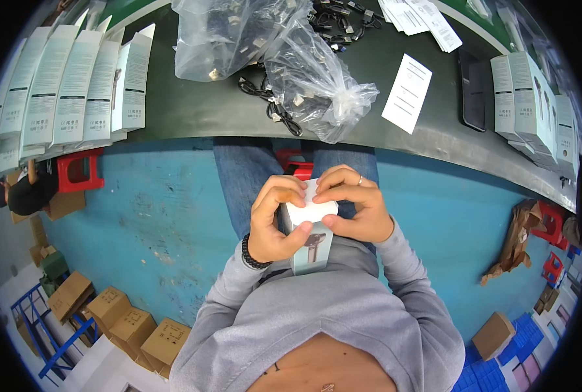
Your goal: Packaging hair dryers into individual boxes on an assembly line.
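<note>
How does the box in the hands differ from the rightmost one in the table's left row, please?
The held box is between left hand and right hand, off the table; the row box is on it. The held box's top looks folded down; the row box has a raised flap. The held box shows a dark picture; the row box, mainly printed text. Both are pale and tall.

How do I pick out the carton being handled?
Start at the dark green table, then drop below its front edge to the grey sweatshirt. Between the left hand and right hand is the pale carton. Unlike the cartons on the table, this one is held, white end up.
</note>
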A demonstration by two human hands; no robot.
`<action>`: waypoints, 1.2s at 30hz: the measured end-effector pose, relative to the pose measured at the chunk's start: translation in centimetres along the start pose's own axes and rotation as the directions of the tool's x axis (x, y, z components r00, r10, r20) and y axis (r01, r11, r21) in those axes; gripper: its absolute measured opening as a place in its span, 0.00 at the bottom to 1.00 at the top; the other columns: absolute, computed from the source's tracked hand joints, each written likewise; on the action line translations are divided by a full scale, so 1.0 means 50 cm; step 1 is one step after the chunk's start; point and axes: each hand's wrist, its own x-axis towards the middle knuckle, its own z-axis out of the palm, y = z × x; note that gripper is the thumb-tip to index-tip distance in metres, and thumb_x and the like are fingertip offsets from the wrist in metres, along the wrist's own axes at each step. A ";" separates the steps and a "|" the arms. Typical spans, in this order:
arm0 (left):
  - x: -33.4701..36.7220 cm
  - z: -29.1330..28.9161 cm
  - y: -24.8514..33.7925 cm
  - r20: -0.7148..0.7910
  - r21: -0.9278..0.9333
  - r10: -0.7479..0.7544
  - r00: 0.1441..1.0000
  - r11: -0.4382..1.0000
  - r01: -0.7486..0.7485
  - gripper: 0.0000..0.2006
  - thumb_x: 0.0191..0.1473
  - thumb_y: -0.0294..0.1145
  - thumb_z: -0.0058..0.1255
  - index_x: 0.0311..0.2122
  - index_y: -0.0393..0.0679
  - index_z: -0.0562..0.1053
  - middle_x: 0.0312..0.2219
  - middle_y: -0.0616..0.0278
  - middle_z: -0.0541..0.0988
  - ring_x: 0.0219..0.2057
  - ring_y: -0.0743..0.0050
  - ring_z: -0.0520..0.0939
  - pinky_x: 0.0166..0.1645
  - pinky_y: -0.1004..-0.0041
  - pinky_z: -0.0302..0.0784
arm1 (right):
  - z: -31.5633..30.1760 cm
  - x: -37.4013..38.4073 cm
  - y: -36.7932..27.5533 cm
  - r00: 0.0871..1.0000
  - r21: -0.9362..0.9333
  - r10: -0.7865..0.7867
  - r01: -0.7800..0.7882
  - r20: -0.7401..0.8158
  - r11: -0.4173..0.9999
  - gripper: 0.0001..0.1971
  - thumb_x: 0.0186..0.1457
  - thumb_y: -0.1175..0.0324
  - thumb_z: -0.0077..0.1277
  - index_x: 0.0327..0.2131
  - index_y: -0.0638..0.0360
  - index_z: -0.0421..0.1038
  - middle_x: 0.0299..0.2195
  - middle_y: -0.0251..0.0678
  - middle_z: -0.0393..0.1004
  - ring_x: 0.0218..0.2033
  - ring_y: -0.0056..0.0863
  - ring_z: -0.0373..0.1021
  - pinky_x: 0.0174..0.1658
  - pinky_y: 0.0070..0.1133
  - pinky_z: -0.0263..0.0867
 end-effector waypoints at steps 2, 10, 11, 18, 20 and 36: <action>0.007 0.002 0.004 0.005 -0.017 -0.020 1.000 1.000 0.020 0.13 0.37 0.24 0.56 0.32 0.38 0.68 0.33 0.54 0.70 0.38 0.60 0.74 0.44 0.68 0.69 | -0.014 0.002 0.012 0.997 0.064 -0.005 0.000 0.071 0.998 0.14 0.40 0.73 0.58 0.35 0.65 0.74 0.35 0.39 0.71 0.40 0.34 0.67 0.45 0.29 0.61; 0.033 0.004 0.019 0.121 -0.035 -0.144 0.982 0.988 0.150 0.11 0.41 0.19 0.53 0.34 0.37 0.70 0.35 0.56 0.72 0.37 0.66 0.75 0.44 0.72 0.69 | -0.035 0.008 0.004 0.971 0.232 0.220 -0.237 0.096 0.943 0.14 0.44 0.74 0.57 0.38 0.62 0.73 0.42 0.42 0.72 0.45 0.33 0.69 0.49 0.26 0.63; 0.032 0.007 0.021 0.096 -0.042 -0.156 0.983 0.986 0.160 0.10 0.41 0.20 0.54 0.32 0.36 0.71 0.34 0.56 0.72 0.37 0.66 0.75 0.44 0.71 0.69 | -0.039 0.002 0.008 0.955 0.323 0.266 -0.294 0.128 0.900 0.13 0.45 0.75 0.56 0.38 0.62 0.74 0.44 0.43 0.72 0.45 0.34 0.70 0.49 0.25 0.64; 0.034 0.016 0.014 0.123 -0.059 -0.128 0.984 0.989 0.136 0.09 0.41 0.19 0.52 0.31 0.36 0.70 0.33 0.55 0.72 0.36 0.64 0.75 0.44 0.70 0.69 | -0.067 -0.005 0.021 0.964 0.292 0.176 -0.229 0.198 0.928 0.08 0.47 0.79 0.54 0.34 0.65 0.76 0.46 0.51 0.70 0.46 0.39 0.70 0.48 0.26 0.65; 0.037 0.014 0.009 0.157 -0.054 -0.128 0.979 0.989 0.138 0.08 0.41 0.19 0.52 0.30 0.36 0.69 0.33 0.55 0.73 0.36 0.62 0.75 0.44 0.68 0.69 | -0.068 -0.010 0.019 0.960 0.202 0.217 -0.251 0.176 0.946 0.08 0.47 0.77 0.55 0.34 0.60 0.77 0.45 0.44 0.72 0.44 0.36 0.72 0.47 0.25 0.66; 0.050 -0.005 0.008 0.293 -0.106 -0.078 0.953 0.988 0.113 0.06 0.47 0.22 0.49 0.33 0.35 0.71 0.36 0.52 0.74 0.43 0.57 0.74 0.49 0.63 0.68 | -0.027 -0.025 0.010 0.989 0.101 0.151 -0.149 -0.012 0.984 0.07 0.47 0.74 0.55 0.33 0.63 0.73 0.43 0.46 0.71 0.49 0.42 0.66 0.51 0.33 0.61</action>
